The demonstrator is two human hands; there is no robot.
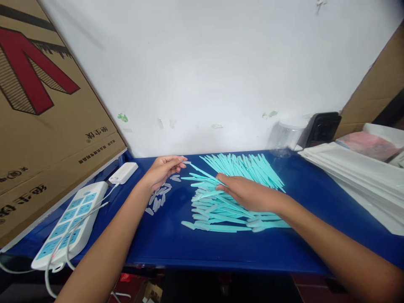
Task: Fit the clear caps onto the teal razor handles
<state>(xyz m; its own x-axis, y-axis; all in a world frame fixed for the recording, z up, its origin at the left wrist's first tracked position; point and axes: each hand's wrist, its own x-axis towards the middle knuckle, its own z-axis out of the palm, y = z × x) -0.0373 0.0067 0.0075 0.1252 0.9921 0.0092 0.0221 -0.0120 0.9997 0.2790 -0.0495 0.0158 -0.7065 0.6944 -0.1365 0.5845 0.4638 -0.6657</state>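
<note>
My left hand [166,170] pinches a small clear plastic cap [187,162] between thumb and fingertips. My right hand [246,190] is closed on a turquoise eyebrow razor [203,173], its tip pointing left at the cap; whether the two touch is hard to tell. More razors lie just under that hand, and some may be in its grip. Several loose clear caps [160,195] are scattered below my left hand. One pile of turquoise razors [217,210] lies beneath my right hand, partly hidden by it. Another pile of razors [249,166] sits behind, near the wall.
On the left are a white power strip [72,225] with cables, a white adapter [123,172] and a large cardboard box [57,126]. At the right stand a clear jar [288,136], a black container [324,128] and stacked white sheets [356,172]. The blue table [221,252] meets a white wall.
</note>
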